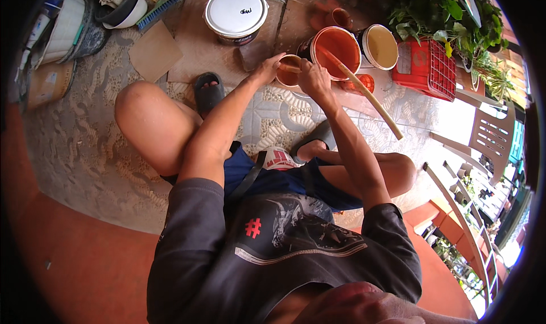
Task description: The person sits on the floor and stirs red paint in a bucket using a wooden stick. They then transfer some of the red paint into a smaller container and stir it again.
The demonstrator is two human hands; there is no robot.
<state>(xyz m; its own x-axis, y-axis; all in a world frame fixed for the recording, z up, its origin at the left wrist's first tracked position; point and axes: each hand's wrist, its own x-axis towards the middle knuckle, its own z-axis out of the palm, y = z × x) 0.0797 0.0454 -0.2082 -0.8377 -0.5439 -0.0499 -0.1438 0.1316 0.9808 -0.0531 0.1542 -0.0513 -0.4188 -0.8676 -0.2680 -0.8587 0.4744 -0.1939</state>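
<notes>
A small round pot [287, 78], brownish-orange inside with a pale rim, is held in front of my feet. My left hand [267, 71] is closed on its left rim. Over its right rim my right hand [315, 78] is closed, fingers curled. A short tan piece [290, 69] crosses the pot's mouth and runs toward the right hand; its kind and most of its length are hidden. Just behind stands a bucket [338, 45] coated orange inside, with a long wooden stick [372, 99] leaning out over its near rim.
A white-lidded bucket [236, 11] stands at the far middle, a pale bucket [380, 46] right of the orange one. Farther right are a red crate [424, 68], plants [443, 17] and a plastic chair [490, 131]. Far left are a blue brush [163, 8] and stacked tubs [62, 34].
</notes>
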